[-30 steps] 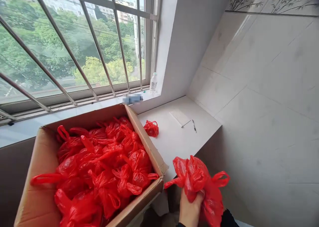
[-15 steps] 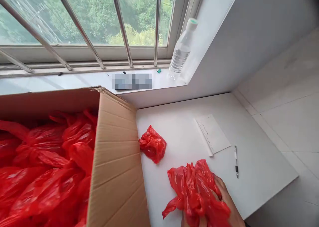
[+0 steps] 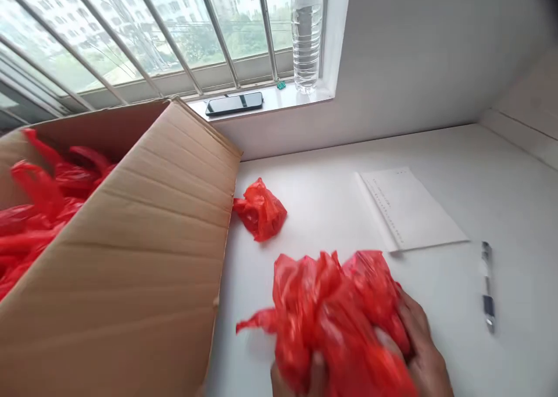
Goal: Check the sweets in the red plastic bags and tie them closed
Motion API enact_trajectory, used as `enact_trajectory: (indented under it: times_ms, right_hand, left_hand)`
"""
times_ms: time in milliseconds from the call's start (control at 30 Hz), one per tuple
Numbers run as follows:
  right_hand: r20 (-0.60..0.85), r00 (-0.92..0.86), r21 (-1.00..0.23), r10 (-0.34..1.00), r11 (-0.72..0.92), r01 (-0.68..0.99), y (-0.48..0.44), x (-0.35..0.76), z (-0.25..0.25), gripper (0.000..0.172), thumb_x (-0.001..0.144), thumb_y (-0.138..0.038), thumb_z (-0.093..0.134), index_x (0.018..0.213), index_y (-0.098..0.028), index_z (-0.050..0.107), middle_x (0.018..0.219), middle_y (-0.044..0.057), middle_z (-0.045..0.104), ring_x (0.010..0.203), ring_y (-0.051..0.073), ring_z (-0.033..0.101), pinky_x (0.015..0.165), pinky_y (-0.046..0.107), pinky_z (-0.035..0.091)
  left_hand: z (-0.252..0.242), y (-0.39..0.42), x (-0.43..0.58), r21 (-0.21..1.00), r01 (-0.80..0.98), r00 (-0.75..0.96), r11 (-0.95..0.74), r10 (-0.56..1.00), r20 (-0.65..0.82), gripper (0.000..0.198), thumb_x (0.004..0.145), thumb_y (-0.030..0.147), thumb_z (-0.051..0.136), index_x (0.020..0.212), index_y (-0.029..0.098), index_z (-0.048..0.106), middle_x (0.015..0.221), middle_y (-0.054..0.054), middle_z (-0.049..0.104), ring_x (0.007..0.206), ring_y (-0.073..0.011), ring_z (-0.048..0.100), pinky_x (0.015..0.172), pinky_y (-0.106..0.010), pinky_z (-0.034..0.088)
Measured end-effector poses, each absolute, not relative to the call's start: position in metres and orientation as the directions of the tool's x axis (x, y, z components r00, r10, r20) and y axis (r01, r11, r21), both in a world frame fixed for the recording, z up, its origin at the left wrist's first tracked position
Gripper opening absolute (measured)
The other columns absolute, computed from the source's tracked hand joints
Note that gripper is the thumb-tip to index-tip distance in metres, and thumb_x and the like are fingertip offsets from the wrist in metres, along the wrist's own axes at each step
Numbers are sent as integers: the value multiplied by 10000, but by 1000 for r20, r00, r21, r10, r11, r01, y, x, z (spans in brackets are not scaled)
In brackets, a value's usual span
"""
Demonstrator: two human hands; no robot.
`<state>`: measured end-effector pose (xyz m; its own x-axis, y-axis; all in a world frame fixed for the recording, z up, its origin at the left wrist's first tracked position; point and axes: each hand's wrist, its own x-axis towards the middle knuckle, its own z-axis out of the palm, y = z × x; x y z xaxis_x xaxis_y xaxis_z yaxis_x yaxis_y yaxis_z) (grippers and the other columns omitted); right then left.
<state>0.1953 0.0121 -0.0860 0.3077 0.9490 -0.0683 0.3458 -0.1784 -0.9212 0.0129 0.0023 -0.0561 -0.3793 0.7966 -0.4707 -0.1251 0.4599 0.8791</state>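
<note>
A crumpled bundle of red plastic bag lies on the white counter at the bottom middle. My right hand is closed on its right side. Only part of my left hand shows at the bottom edge, blurred, gripping the bundle from below. A smaller knotted red bag sits on the counter just beyond, beside the wall of a large cardboard box. The box holds several more red bags.
A sheet of paper and a pen lie on the counter to the right. On the windowsill behind are a dark phone and a clear water bottle. Metal bars cover the window.
The red bundle came up from beyond the counter's front edge onto the counter top. A second hand now grips it. The view has moved in closer and lower.
</note>
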Motion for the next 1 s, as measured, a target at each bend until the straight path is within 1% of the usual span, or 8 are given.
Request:
enact_trajectory:
  times_ms: [100,167,367,500,667,733,900,1000]
  right_hand:
    - [11,279,-952,960,-75,296,14,197,-65,628,898,-521,580,1483,-317,476,1569,55,413,1466,343,333,1210,567,273]
    - [57,278,-963,959,-21,268,14,197,-57,617,916,-532,558,1495,-346,459,1575,36,417,1472,341,314,1201,599,258]
    - [208,252,-945,945,128,300,10,195,-59,610,959,-553,478,1523,-329,419,1596,31,401,1500,317,244,1215,628,176]
    - [275,283,-927,919,175,333,1,203,-66,614,970,-539,464,1522,-274,431,1584,82,408,1494,324,261,1218,626,163]
    - [227,379,-964,897,151,220,-27,223,-82,535,983,-485,497,1492,-326,460,1575,72,396,1461,300,347,1171,576,339]
    - [247,388,-962,888,176,210,-35,226,-86,495,989,-461,501,1468,-339,481,1569,63,398,1455,293,363,1161,568,365]
    - [327,326,-921,887,222,321,-41,225,-80,413,1007,-413,480,1395,-296,558,1475,80,491,1441,278,376,1175,557,343]
    - [350,291,-902,890,237,361,-40,224,-76,371,1005,-399,481,1341,-287,593,1422,82,525,1403,278,414,1164,557,351]
  left_hand:
    - [-46,-10,22,958,-4,-378,288,886,-268,440,894,540,660,1021,123,721,958,-79,754,923,-255,704,846,-404,566]
    - [-43,-12,23,978,69,-387,197,909,-156,468,912,559,626,1085,131,702,973,-86,756,961,-254,701,881,-417,553]
    - [-46,-14,22,963,264,-467,58,881,76,310,964,435,609,1061,146,668,959,-42,706,819,-175,683,766,-369,575]
    - [-47,-17,24,932,359,-495,38,855,156,287,973,414,600,1058,147,664,968,-43,700,826,-172,680,763,-364,579]
    - [-47,-15,21,888,456,-497,50,842,208,282,970,398,608,1085,146,661,1008,-51,697,855,-181,682,779,-377,581]
    - [-48,-12,18,874,484,-500,45,834,235,285,969,391,610,1114,151,657,1059,-63,694,915,-198,681,823,-405,576]
    - [-54,-7,15,860,510,-534,6,786,311,306,953,371,632,1176,161,641,1234,-94,643,1091,-249,638,946,-488,530]
    - [-54,-7,14,873,487,-585,-21,735,343,394,954,377,626,1295,184,585,1344,-110,582,1175,-282,596,994,-528,498]
